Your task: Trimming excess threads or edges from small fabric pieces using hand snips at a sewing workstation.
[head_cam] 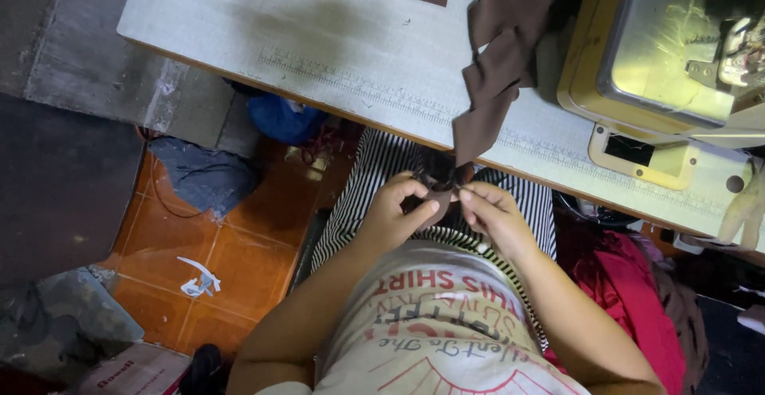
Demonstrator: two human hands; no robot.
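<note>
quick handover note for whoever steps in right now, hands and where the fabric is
Left hand: fingers pinching the near end of the brown fabric strip.
Right hand: pinching the same end from the other side, over the lap.
The strip runs up across the table edge toward the sewing machine.
Done: strip end gathered in both hands.
Left: the strip is not under the machine yet.

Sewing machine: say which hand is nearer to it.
Right. The right hand pinches the brown fabric strip on the sewing machine's side; the left hand is farther away.
</note>
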